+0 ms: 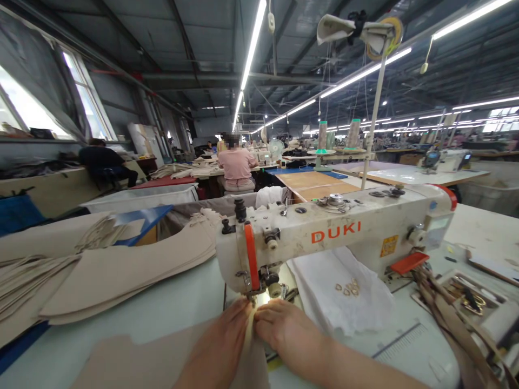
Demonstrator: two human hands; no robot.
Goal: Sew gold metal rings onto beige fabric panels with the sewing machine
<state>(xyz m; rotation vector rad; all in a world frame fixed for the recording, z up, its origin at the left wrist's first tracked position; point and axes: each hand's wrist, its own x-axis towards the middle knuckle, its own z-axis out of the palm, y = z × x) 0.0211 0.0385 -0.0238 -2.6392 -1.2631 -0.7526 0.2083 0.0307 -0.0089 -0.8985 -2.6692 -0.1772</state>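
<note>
A beige fabric piece (150, 354) lies on the pale bed of a white sewing machine (295, 232) marked DUKI, its edge running up to the lit needle area (254, 298). My left hand (223, 337) presses on that piece just left of the needle, fingers together and holding the fabric. On the other side, my right hand (286, 327) has its fingers curled in at the fabric edge, close to the presser foot. The fingertips of both hands nearly meet there. What lies under them is partly hidden.
Stacks of beige cut pieces (133, 265) lie at left. Behind my right hand, a white cloth (340, 292) carries several small metal rings (352, 288). Brown straps (450, 308) hang beside a tray of hardware (474, 297) at right. A person in pink (237, 165) sits ahead.
</note>
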